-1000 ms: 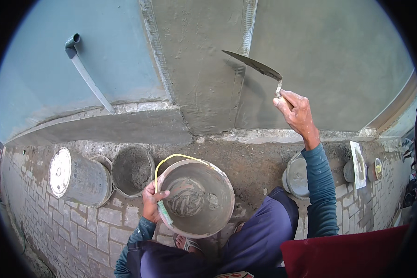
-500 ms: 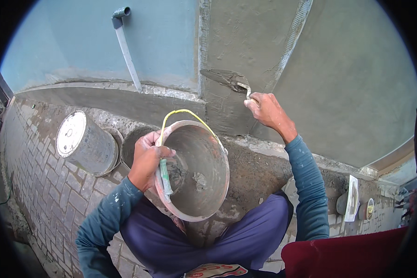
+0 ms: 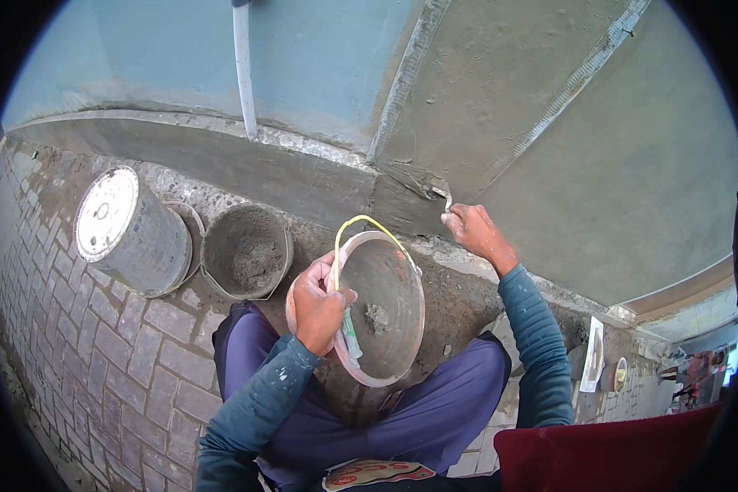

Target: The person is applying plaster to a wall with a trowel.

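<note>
My left hand [image 3: 316, 303] grips the near-left rim of a mortar-stained bucket [image 3: 398, 287], which is tilted toward me between my knees. A yellow bail handle [image 3: 365, 219] arcs over the bucket, and a green and white tube-like piece [image 3: 351, 334] hangs below my fingers. Inside sits a small lump of grey mortar [image 3: 377, 318]. My right hand [image 3: 478, 235] is closed around the handle of a pointed trowel [image 3: 418, 179]. Its mortar-coated blade lies against the wet grey render [image 3: 406, 201] low on the wall, right of the corner strip; whether it presses cannot be told.
Left of my knee stands a bucket [image 3: 250, 246] with grey mortar inside, beside an overturned pail [image 3: 135, 234]. A white pipe [image 3: 244, 74] runs down the blue wall. At right are a long white float-like tool [image 3: 593, 354] and a small container [image 3: 613, 375] on brick paving [image 3: 143, 361].
The view has shifted, bringing the mortar-filled bucket at left into fuller sight. My right hand has brought the trowel lower on the wall. My left hand and its bucket have moved right in the picture.
</note>
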{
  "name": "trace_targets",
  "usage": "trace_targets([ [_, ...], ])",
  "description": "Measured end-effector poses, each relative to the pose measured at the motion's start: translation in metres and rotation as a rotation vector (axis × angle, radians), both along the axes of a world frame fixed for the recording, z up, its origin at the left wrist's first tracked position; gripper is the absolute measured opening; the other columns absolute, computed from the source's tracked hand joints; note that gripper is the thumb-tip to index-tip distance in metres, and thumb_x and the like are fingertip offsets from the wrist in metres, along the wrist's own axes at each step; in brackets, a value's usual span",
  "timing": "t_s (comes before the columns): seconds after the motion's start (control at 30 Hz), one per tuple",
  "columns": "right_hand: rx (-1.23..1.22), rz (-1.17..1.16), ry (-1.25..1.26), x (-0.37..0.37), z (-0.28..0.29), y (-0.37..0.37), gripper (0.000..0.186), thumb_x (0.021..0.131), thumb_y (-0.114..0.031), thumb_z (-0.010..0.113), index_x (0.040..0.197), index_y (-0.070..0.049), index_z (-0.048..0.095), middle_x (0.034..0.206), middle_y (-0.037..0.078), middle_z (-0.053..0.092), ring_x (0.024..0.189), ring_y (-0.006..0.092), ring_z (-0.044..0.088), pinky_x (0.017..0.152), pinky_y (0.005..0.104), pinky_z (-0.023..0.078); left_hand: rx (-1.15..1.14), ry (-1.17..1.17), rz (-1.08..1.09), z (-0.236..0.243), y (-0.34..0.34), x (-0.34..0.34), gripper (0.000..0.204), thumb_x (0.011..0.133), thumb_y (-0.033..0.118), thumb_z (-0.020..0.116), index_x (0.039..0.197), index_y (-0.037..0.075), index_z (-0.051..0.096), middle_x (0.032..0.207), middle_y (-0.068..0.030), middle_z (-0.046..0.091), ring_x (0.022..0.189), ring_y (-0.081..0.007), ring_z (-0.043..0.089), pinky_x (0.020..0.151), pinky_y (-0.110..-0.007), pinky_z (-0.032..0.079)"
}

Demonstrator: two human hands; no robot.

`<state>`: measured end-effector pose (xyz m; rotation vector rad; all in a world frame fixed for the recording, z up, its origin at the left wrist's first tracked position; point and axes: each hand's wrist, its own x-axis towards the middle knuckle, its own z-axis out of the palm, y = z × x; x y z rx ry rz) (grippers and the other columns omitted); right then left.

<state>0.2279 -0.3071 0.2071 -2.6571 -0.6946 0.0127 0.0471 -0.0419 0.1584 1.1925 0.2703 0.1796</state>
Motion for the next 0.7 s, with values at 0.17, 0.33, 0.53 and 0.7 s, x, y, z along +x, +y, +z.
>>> trace_targets([
  [0.17,0.087,-0.103,-0.24,-0.009,0.093,0.025,0.03,0.096,-0.024,0.062,0.089,0.005,0.064,0.072,0.025,0.06,0.067,0.045,0.055,0.066,0.0476,0.046,0.02,0.019,-0.024,-0.009,0.002,0.007,0.023,0.065,-0.015,0.061,0.086,-0.006,0.058,0.134,-0.0165,0.062,0.098,-0.0153,0.062,0.081,-0.028,0.05],
  [0.33,0.285,-0.201,-0.028,-0.029,0.099,0.036,0.029,0.096,-0.024,0.063,0.089,0.004,0.063,0.07,0.023,0.06,0.064,0.0411,0.055,0.064,0.0436,0.046,0.03,-0.016,0.026,-0.022,0.002,0.011,0.023,0.067,-0.014,0.062,0.09,-0.01,0.061,0.133,-0.0142,0.064,0.094,-0.0129,0.063,0.078,-0.027,0.05],
  [0.53,-0.036,-0.039,-0.186,-0.017,-0.013,0.004,0.029,0.098,-0.027,0.062,0.096,0.002,0.067,0.086,0.024,0.068,0.08,0.0444,0.064,0.073,0.048,0.051,0.198,-0.038,-0.026,-0.024,-0.007,0.018,0.018,0.068,-0.012,0.062,0.085,-0.009,0.06,0.134,-0.0146,0.065,0.091,-0.0133,0.063,0.078,-0.028,0.05],
  [0.7,-0.034,-0.071,-0.225,-0.005,0.033,0.009,0.029,0.096,-0.026,0.062,0.098,0.002,0.069,0.084,0.023,0.068,0.077,0.0426,0.064,0.072,0.0466,0.051,0.109,-0.019,-0.024,-0.029,-0.002,0.012,0.029,0.068,-0.011,0.06,0.097,-0.009,0.063,0.126,-0.0128,0.067,0.086,-0.0126,0.061,0.076,-0.027,0.049],
])
